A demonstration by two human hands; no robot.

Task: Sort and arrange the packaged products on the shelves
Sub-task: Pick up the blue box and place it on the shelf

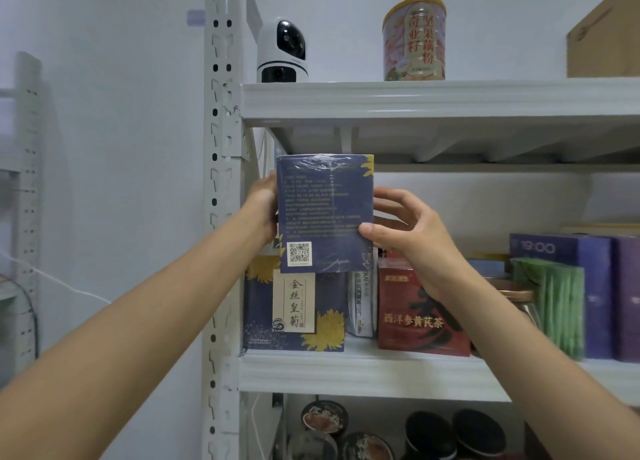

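I hold a dark blue shrink-wrapped box [325, 213] upright in front of the middle shelf [363, 369], its back with small text and a QR code facing me. My left hand [263, 210] grips its left edge, mostly hidden behind it. My right hand [408, 237] grips the right edge, thumb on the front. Just below and behind it, a matching blue box [294, 314] with yellow flowers stands at the shelf's left end.
On the middle shelf stand a white pack [362, 303], a red tea box [419, 317], green sachets [550, 303] and purple boxes [581, 286]. The top shelf [433, 99] carries a security camera [282, 50], a tin [414, 40] and a cardboard box [606, 36]. Dark round lids [429, 432] lie below.
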